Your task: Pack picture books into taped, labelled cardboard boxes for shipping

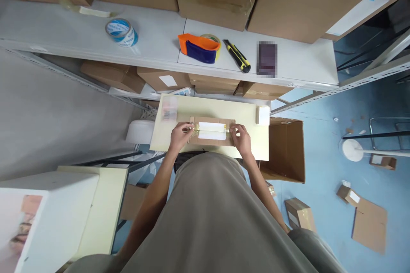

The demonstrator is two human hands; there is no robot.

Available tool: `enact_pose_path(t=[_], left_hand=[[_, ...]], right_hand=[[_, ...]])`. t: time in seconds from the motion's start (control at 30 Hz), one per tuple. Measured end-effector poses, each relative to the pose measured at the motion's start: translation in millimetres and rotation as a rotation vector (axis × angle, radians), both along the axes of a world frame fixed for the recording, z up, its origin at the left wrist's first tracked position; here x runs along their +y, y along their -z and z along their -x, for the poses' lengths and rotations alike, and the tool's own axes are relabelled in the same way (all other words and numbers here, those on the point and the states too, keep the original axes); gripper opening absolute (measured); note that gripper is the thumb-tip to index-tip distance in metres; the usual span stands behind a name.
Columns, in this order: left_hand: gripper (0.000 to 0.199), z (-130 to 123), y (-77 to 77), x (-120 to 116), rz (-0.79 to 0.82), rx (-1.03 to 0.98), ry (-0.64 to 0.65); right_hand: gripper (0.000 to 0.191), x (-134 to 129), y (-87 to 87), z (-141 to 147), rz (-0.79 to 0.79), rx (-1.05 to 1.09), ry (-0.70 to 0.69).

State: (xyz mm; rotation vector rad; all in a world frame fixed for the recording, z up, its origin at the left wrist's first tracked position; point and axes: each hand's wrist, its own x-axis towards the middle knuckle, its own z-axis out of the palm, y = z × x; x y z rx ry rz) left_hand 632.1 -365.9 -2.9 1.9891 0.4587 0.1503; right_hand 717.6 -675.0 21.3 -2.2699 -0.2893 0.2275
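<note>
A small flat cardboard box (212, 142) lies on the cream table top (166, 136) before me. On its upper face is a white label (212, 127), crossed lengthwise by a thin yellowish line. Shiny, tape-like patches show at both ends of the label. My left hand (181, 137) is closed at the box's left end, thumb and fingertips pinched together on it. At the opposite end my right hand (242, 140) grips in the same way. Whether the fingertips also pinch tape is too small to tell.
A tape roll (130, 36), an orange and blue tape dispenser (199, 49) and a utility knife (237, 56) lie on the shelf (153, 47). A small white box (263, 115) is at the table's right, beside a large open carton (288, 149). Smaller boxes (299, 213) lie on the floor.
</note>
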Motion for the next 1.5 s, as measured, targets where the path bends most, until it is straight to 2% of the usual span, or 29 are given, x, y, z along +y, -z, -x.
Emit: enact_pose_path(t=[0.1, 0.17, 0.23, 0.3, 0.4, 0.53, 0.6, 0.67, 0.73, 0.83, 0.97, 1.07, 1.13, 1.23, 1.33, 1.4, 1.5], left_hand=[[0.019, 2, -5.5, 2, -0.024, 0.019, 0.052], [0.02, 3, -14.9, 6, -0.077, 0.002, 0.096], [0.021, -4, -30.5, 11, -0.152, -0.047, 0.116], [0.024, -22, -53.3, 15, -0.196, -0.127, 0.116], [0.029, -68, -97.9, 19, -0.19, -0.278, 0.099], [0.031, -138, -155.1, 16, -0.194, -0.439, 0.018], [0.032, -161, -173.2, 13, -0.182, -0.459, -0.007], [0.032, -173, -182.3, 10, -0.157, -0.459, -0.03], [0.032, -174, -183.8, 7, -0.132, -0.453, -0.051], [0.033, -166, -178.5, 7, -0.079, -0.424, -0.058], [0.033, -153, -168.1, 8, -0.017, -0.365, -0.071], [0.029, -135, -158.3, 8, 0.009, -0.364, -0.089], [0.027, -111, -149.4, 4, 0.05, -0.391, -0.106], [0.027, -62, -133.3, -11, 0.134, -0.422, -0.138], [0.03, -15, -119.3, -32, 0.198, -0.394, -0.165], [0.031, 6, -113.7, -44, 0.223, -0.353, -0.169], [0.032, 22, -111.1, -56, 0.209, -0.294, -0.14]], right_hand=[[0.033, -3, -3.2, 5, 0.014, -0.002, -0.025], [0.034, -4, -8.2, 5, 0.038, -0.043, -0.032], [0.034, -1, -19.5, -5, 0.073, -0.137, -0.046], [0.032, 11, -40.8, -26, 0.081, -0.278, -0.083], [0.035, 49, -90.9, -74, 0.054, -0.497, -0.178], [0.044, 126, -159.6, -137, 0.159, -0.635, -0.3], [0.045, 165, -180.5, -158, 0.294, -0.615, -0.326], [0.045, 197, -190.3, -172, 0.434, -0.551, -0.351], [0.047, 219, -192.2, -181, 0.531, -0.498, -0.351], [0.049, 234, -188.7, -190, 0.576, -0.446, -0.33], [0.05, 233, -184.0, -199, 0.55, -0.402, -0.34], [0.049, 219, -177.0, -196, 0.515, -0.377, -0.346], [0.047, 202, -166.0, -181, 0.366, -0.343, -0.325], [0.043, 168, -138.3, -137, -0.096, -0.202, -0.338], [0.053, 132, -108.6, -74, -0.525, 0.071, -0.388], [0.058, 115, -95.9, -35, -0.652, 0.211, -0.358], [0.062, 102, -89.2, 6, -0.688, 0.299, -0.285]])
